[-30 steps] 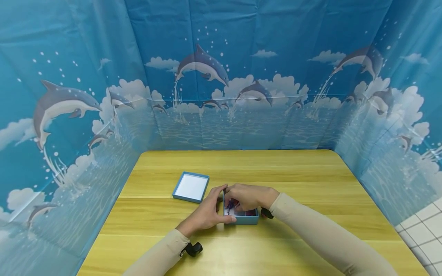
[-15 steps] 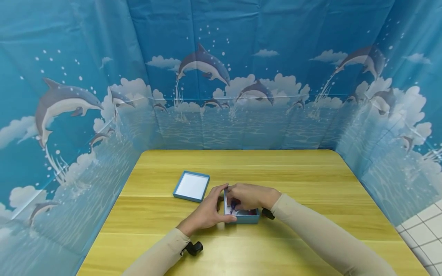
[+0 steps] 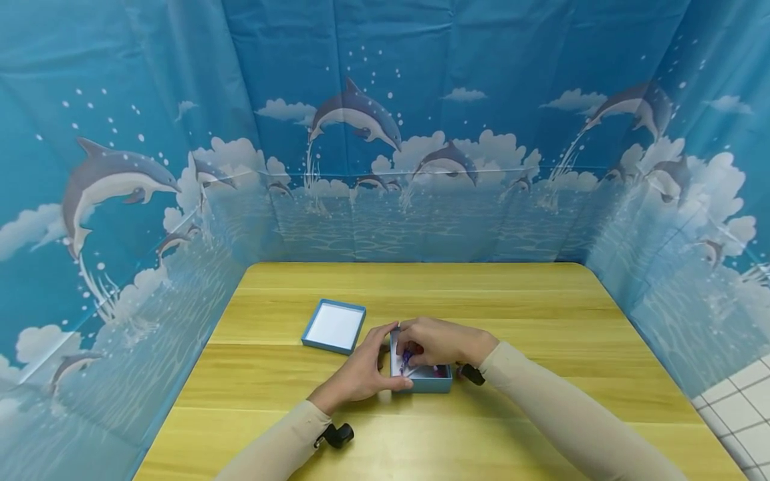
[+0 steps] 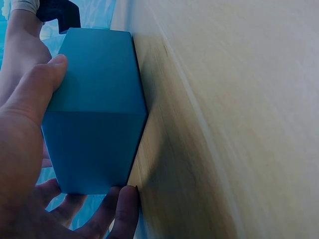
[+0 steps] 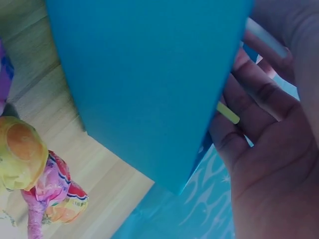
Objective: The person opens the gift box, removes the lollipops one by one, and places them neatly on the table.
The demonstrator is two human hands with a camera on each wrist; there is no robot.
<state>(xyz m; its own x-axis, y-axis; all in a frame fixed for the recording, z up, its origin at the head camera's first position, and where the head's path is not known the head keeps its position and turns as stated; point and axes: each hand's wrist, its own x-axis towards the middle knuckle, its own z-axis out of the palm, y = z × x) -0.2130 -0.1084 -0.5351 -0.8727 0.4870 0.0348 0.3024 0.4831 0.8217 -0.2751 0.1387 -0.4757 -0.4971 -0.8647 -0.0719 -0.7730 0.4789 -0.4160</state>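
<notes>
An uncovered blue box (image 3: 430, 385) sits on the table in the head view. My left hand (image 3: 359, 371) grips its left end, thumb on the near side and fingers around the far side. Reaching in from the right, my right hand (image 3: 444, 339) pinches a purple-wrapped lollipop (image 3: 406, 358) inside the box near its left wall. Something red and pink (image 3: 439, 370) lies in the box's right part, mostly hidden. The right wrist view shows a yellow stick (image 5: 229, 113) and a pale stick (image 5: 266, 37) by my fingers. Which stick belongs to the held piece, I cannot tell.
Left of the box lies its blue lid (image 3: 333, 325), white inside facing up. A yellow-and-pink wrapped candy (image 5: 25, 154) and a purple wrapped thing (image 5: 5, 74) are on the table beside the box. A dolphin-print curtain (image 3: 385, 220) surrounds the table.
The right hand has lifted slightly and shifted a little right, with the purple lollipop showing more clearly in its fingers. The left hand, box and lid keep their places.
</notes>
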